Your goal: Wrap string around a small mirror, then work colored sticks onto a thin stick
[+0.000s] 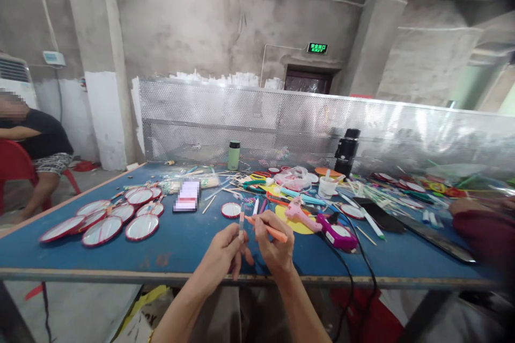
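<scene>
My left hand point(228, 246) pinches a small narrow strip point(241, 225) upright, pale grey with an orange patch near its top. An orange marker point(277, 232) is gripped in my right hand point(276, 244) like a pen. Its tip points left at the strip's upper part; whether it touches cannot be made out. Just behind the hands lies a round, red-rimmed white disc point(231, 210). To the right of my right hand, a pink glue gun point(301, 215) rests on a yellow sheet point(292, 221), beside a purple device point(338, 233) with a black cable.
Several red-rimmed discs point(141, 226) lie piled at the left, near a phone point(188, 195). A green bottle point(234, 155), a black flask point(346, 151) and a white cup point(327, 186) stand farther back. Perforated metal panels point(209, 112) border the table. People sit at far left and right.
</scene>
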The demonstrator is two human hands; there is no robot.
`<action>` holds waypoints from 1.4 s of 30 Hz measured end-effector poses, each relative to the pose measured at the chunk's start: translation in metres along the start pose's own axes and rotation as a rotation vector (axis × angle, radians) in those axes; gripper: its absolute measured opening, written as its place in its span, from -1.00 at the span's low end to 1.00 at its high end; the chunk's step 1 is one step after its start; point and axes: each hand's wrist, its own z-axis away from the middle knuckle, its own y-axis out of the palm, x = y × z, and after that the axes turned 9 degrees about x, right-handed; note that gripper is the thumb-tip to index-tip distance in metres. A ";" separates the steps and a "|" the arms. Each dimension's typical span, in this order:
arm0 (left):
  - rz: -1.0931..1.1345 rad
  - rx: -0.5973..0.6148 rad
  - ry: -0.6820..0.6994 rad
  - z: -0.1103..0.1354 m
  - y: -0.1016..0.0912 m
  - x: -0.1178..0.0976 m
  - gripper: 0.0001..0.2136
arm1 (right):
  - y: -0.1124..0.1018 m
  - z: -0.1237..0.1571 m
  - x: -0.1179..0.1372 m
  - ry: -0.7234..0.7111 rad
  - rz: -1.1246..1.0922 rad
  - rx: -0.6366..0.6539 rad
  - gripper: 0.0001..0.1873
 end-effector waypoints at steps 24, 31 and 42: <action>-0.020 -0.005 0.043 0.001 -0.001 0.001 -0.71 | -0.002 0.003 0.001 -0.032 0.008 0.060 -0.82; -0.031 -0.005 0.033 0.001 0.000 0.000 -0.73 | -0.001 0.003 0.000 -0.044 -0.005 0.067 -0.82; -0.024 -0.009 0.031 0.001 -0.001 0.000 -0.75 | -0.002 0.002 0.001 -0.059 -0.022 0.046 -0.85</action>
